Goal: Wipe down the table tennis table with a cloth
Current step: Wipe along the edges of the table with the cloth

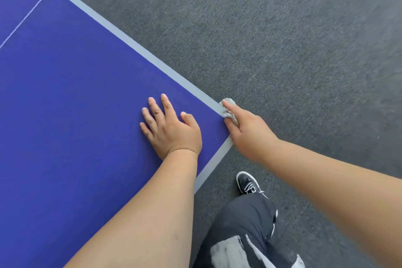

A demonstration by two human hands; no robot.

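Right hand [248,135] pinches the wadded cloth [228,108] against the table [76,98] edge near the corner, 3 o'clock of the flat, open-fingered left hand [171,130]; suggest pressing firmly and running along the edge toward 10 o'clock.

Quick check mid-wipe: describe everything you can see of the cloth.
The cloth is a small grey-white wad, nubby and towel-like, bunched up rather than spread. The right hand grips it, fingers covering most of it. It sits against the side edge of the table, at the pale border stripe near the corner.
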